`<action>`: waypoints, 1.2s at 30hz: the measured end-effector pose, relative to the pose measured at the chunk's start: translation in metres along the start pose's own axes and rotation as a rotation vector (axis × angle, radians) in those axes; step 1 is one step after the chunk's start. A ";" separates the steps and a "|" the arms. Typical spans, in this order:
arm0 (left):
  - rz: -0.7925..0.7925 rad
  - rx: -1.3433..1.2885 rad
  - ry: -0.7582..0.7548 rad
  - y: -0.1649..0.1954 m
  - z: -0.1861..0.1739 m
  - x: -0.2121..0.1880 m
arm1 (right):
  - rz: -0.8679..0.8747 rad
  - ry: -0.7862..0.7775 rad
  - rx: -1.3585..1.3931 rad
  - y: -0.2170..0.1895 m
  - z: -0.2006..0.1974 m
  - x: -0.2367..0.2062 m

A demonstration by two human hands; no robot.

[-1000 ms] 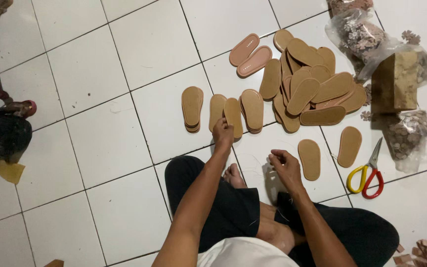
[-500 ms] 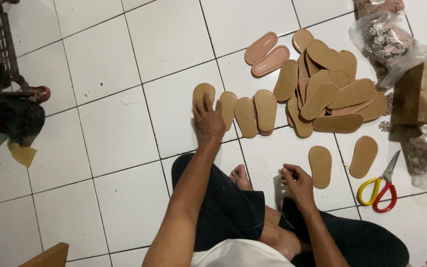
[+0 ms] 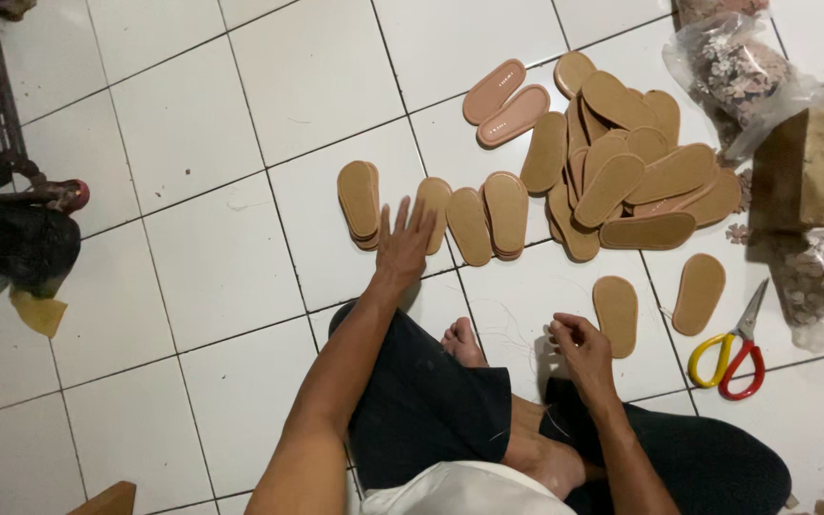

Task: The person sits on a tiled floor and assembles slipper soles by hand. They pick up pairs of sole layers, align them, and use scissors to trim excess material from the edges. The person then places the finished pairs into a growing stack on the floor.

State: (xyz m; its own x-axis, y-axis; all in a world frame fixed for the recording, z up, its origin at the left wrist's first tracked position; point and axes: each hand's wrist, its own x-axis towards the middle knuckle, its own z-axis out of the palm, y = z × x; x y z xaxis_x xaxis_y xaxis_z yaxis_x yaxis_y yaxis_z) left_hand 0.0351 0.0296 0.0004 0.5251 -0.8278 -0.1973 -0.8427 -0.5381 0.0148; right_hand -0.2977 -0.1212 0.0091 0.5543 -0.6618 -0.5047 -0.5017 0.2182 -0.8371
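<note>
Left arm stretched forward over the knee; left hand (image 3: 402, 238) flat, fingers spread, palm down on the white tile floor (image 3: 212, 267), holding nothing. Fingertips reach between two tan shoe soles: a stacked sole (image 3: 359, 202) just to the left of the hand, and a single sole (image 3: 434, 212) touching or just beside the fingers on the right. Further right of that, two more soles (image 3: 488, 219) lie side by side.

Right hand (image 3: 579, 348) is drawn in near the bare foot (image 3: 463, 343), fingers curled loosely together; whether it pinches anything I cannot tell. Just right of it lie two separate soles (image 3: 616, 313), then yellow-and-red scissors (image 3: 731, 358).

Beyond both hands: heap of tan soles (image 3: 622, 167), with two pink ones (image 3: 500, 100) at its left edge.

Containers: clear plastic bag (image 3: 741, 72) far right holds small pale pieces; a second bag (image 3: 817, 277) beside the scissors holds similar bits. Brown carton (image 3: 813, 167) sits between the two bags, contents not visible.
</note>
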 end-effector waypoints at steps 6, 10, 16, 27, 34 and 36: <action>-0.137 -0.138 -0.047 -0.004 0.023 -0.002 | -0.014 0.005 -0.015 -0.001 0.003 0.009; -0.265 -0.039 -0.113 -0.006 0.013 -0.001 | -0.017 0.002 -0.117 -0.016 0.009 0.013; 0.292 -0.133 0.002 0.061 0.016 -0.018 | -0.369 0.059 -0.435 -0.052 0.042 0.043; 0.107 -0.176 -0.062 0.030 0.024 0.017 | -0.604 -0.108 -0.808 -0.085 0.082 0.111; 0.022 -0.232 -0.085 0.029 0.019 0.027 | -0.681 -0.109 -0.861 -0.088 0.085 0.124; 0.021 -0.251 -0.073 0.031 0.011 0.024 | -0.680 -0.119 -0.840 -0.092 0.083 0.128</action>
State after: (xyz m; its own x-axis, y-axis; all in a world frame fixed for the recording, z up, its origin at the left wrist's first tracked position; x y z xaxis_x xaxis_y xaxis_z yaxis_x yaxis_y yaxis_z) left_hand 0.0200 -0.0056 -0.0145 0.4907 -0.8303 -0.2640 -0.7927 -0.5513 0.2602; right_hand -0.1254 -0.1666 0.0036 0.9260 -0.3749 -0.0453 -0.3343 -0.7581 -0.5600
